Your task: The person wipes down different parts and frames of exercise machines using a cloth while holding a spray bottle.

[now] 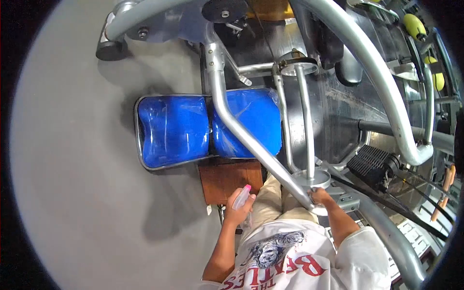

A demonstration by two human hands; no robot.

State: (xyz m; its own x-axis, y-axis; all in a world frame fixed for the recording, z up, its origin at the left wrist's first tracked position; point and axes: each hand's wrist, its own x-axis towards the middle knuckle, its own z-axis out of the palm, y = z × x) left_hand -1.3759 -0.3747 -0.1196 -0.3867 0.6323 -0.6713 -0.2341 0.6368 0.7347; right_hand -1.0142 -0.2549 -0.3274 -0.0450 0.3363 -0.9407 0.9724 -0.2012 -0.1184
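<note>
My left hand (238,209) is wrapped round a clear spray bottle (241,197) with a pink top, above my left thigh. The bottle points up and away from me. My right hand (320,196) has its fingers curled against the lower end of a bent silver tube (251,144), close to a round metal plate (313,179); the fingertips are partly hidden. Beyond my left hand is a brown box-like surface (229,181). Past that lies a blue seat (246,121) with a blue backrest (175,129), both under clear plastic.
Thick silver tubes of a gym machine arch overhead (377,67) and run down at the right. A black ribbed part (369,162) and a black bar stand right of my right hand. Grey floor (82,169) spreads at the left. Yellow-green round objects (414,26) show at the upper right.
</note>
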